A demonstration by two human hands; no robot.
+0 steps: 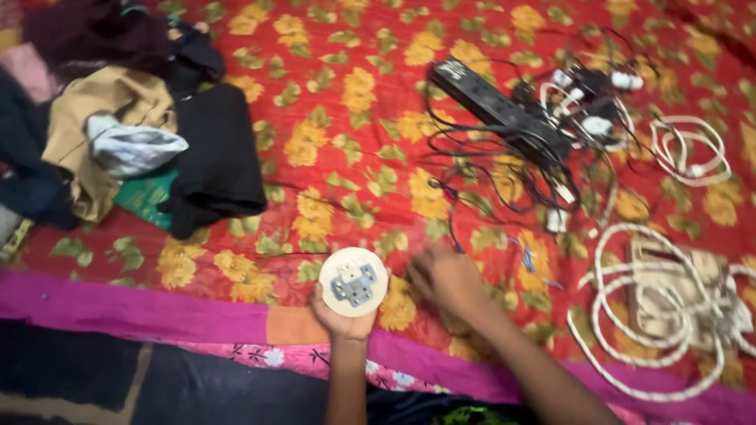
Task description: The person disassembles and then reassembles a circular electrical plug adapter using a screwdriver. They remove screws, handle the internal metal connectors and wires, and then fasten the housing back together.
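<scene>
My left hand holds up a round cream-coloured plate with a grey metal fitting at its middle. My right hand rests palm down on the red floral bedspread just to the right of the plate, blurred, with its fingers curled; whether anything is under it is hidden. Thin dark wires lie just beyond my right hand.
A black power strip with tangled black and white cables and plugs lies at the upper right. Coiled white cords lie at the right, a smaller coil above them. A heap of clothes fills the upper left. A pink border edges the spread.
</scene>
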